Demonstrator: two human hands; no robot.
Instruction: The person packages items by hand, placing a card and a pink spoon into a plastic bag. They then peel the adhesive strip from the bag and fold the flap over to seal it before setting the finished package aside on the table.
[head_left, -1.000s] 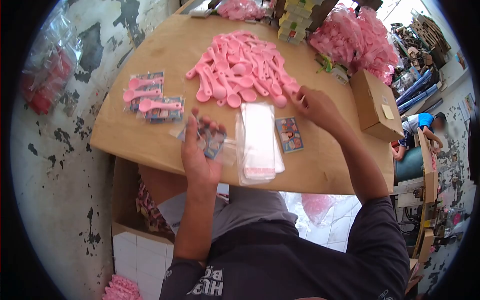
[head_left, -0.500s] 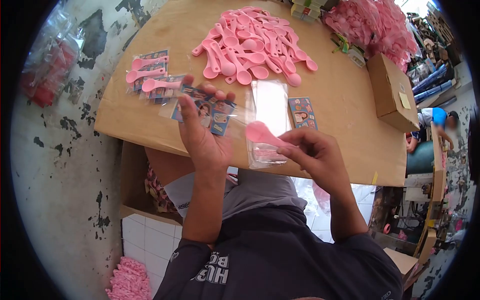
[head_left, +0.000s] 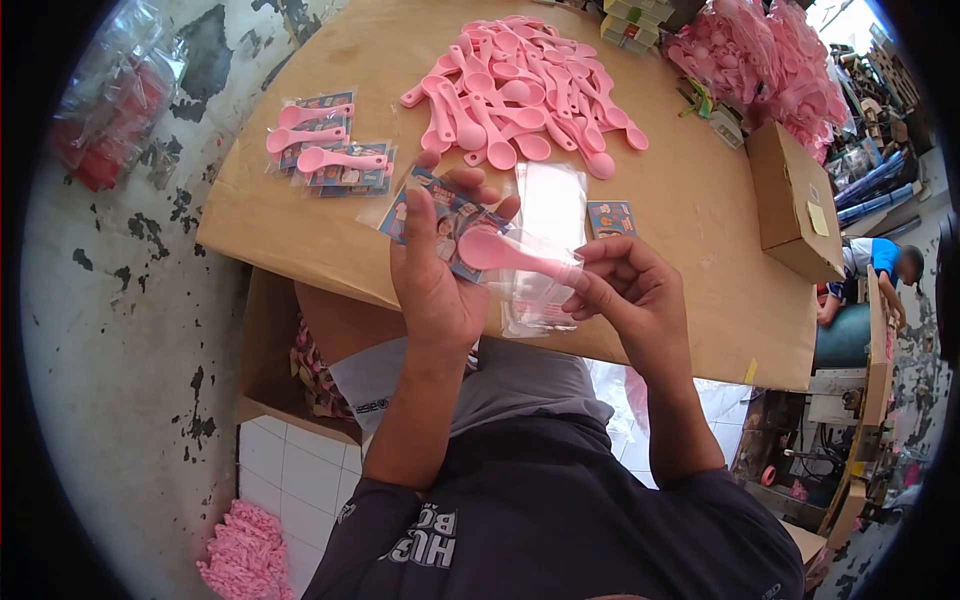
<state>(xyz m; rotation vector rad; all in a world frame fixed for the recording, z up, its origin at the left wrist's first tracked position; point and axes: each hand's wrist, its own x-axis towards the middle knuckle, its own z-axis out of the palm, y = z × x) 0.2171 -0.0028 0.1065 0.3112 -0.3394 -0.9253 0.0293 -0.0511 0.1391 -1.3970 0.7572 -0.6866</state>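
Lying over a flat blue printed card, a pink plastic spoon is pinched at its right end by the right hand, maybe for easy steering. The card is gripped by the left hand, thumb in front, maybe against slipping.

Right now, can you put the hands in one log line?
left hand: holding bagged card | right hand: holding pink spoon by handle, bowl overlapping card | spoon pile: on table, beyond hands
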